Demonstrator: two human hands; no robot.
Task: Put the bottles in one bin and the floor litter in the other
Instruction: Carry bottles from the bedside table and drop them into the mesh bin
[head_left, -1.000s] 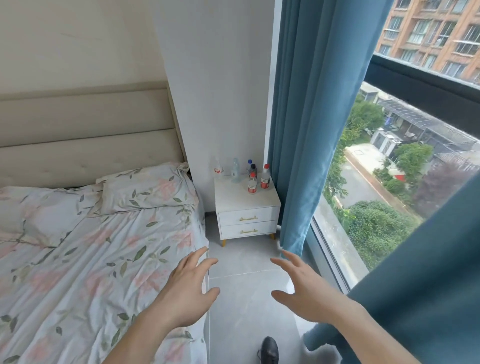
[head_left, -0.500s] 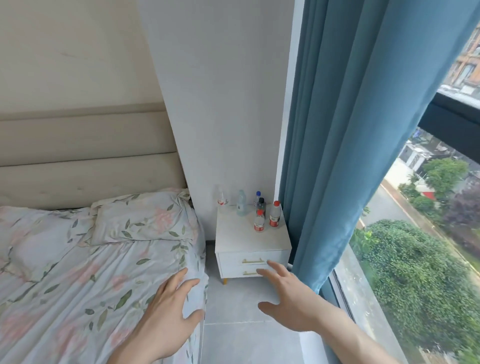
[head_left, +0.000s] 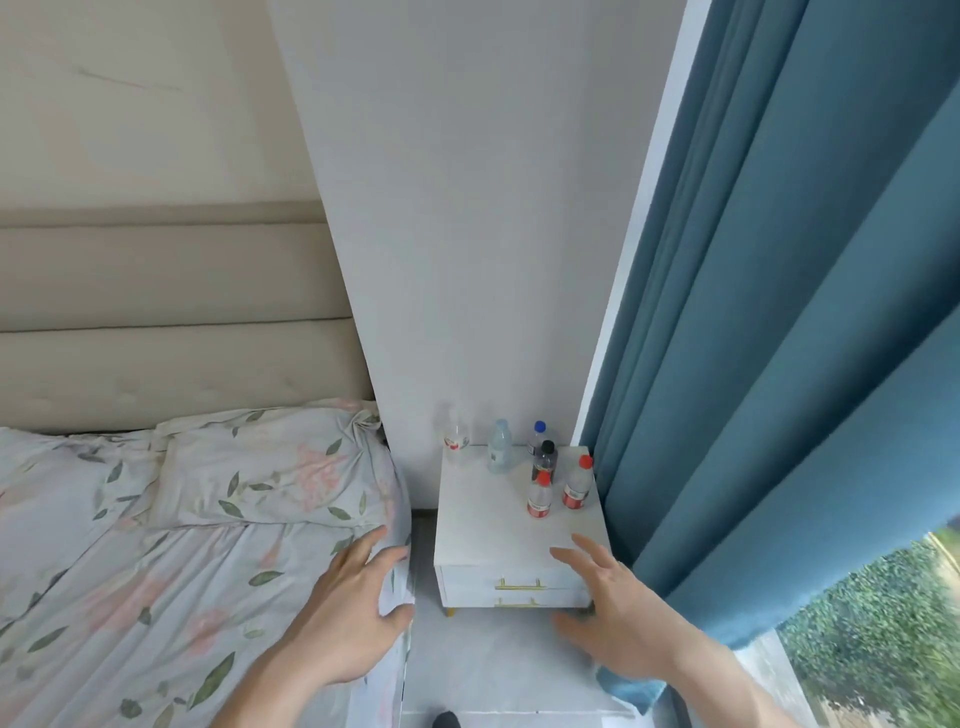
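Both grips empty, fingers spread: right hand (head_left: 618, 608) should reach past its fingertips for the nearest red-capped bottle (head_left: 539, 495) on the counter (head_left: 498, 535), clasping mid-body; left hand (head_left: 353, 618) takes its neighbour (head_left: 577, 483).

White table (head_left: 498, 535) with gold handles (head_left: 519, 584); red-capped bottles (head_left: 540, 496); teal curtain (head_left: 779, 338); leaf-and-pink-flower patterned bedsheet (head_left: 156, 571).

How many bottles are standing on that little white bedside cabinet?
6 bottles: clear one back left, pale blue beside it, blue-capped and black-capped behind, two red-capped in front.
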